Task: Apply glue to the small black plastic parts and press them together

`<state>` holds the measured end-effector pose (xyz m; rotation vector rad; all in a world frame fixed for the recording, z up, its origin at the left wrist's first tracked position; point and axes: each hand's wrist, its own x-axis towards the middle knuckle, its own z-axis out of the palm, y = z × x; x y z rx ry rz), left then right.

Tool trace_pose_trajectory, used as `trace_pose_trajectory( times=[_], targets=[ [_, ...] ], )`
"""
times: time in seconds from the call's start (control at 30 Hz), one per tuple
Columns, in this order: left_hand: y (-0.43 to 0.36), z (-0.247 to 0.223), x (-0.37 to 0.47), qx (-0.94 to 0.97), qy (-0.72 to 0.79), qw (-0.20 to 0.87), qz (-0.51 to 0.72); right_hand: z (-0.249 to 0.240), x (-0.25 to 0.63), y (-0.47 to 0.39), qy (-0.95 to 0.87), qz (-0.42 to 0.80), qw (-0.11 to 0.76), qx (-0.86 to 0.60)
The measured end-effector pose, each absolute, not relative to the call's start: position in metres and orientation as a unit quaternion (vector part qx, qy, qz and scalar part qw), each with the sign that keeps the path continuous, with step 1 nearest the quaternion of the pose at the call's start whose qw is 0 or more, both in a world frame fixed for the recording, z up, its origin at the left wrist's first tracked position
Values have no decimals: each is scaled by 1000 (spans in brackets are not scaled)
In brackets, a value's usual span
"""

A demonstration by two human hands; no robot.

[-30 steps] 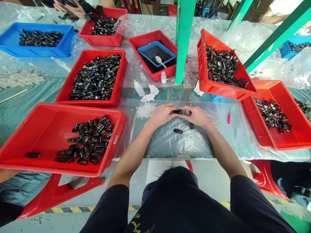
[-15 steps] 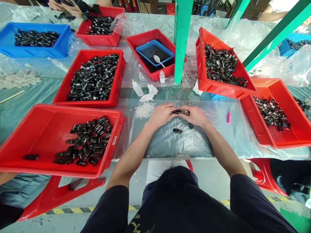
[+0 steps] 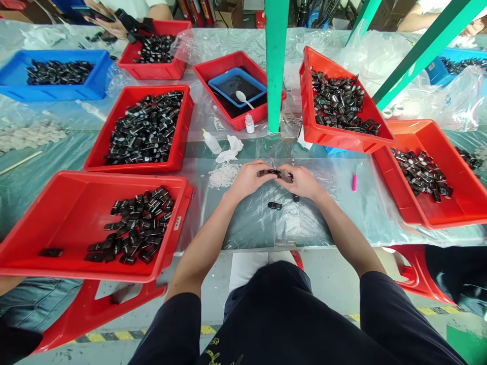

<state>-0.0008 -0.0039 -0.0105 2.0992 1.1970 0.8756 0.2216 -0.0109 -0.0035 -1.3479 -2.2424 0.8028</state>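
My left hand and my right hand meet over the plastic-covered table, fingers closed around small glossy black plastic parts. The fingers hide most of what they hold, and its exact kind is unclear. Just below my hands lie a loose black part and a second black piece, close to my right hand. Left of my left hand spreads a heap of tiny white pieces. Behind that heap are a crumpled white tissue and a white squeeze bottle.
Red bins of black parts flank me, including a left bin and a right bin. A green post rises ahead, beside a blue tray with a white spoon. A pink-handled tool lies at right. Other people sit across the table.
The camera view has shifted slightly. My hands stay together, with the fingers adjusting a little on the black parts. The loose parts below them lie as before.
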Motion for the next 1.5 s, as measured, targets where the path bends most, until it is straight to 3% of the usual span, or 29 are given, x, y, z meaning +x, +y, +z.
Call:
trace_pose_trajectory(
  times=[0.37, 0.63, 0.83, 0.97, 1.13, 1.23, 1.5],
  targets=[
    [2, -18, -2, 753, 489, 244, 366, -5, 227, -6, -763, 254, 269, -530],
    [7, -28, 11, 827, 495, 142, 225, -10, 230, 2, -713, 255, 327, -565],
    [10, -32, 21, 844, 490, 107, 193, -12, 229, 2, -712, 271, 332, -556],
    [9, -32, 15, 801, 516, 168, 254, -9, 228, -1, -724, 287, 328, -535],
    [6, -22, 8, 627, 500, 385, 455, -8, 225, -5, -732, 312, 339, -502],
    [3, -14, 9, 554, 470, 476, 495, -8, 223, -7, -738, 328, 335, -486],
    [-1, -11, 15, 529, 457, 518, 493, -8, 221, -10, -751, 314, 336, -473]
  ],
)
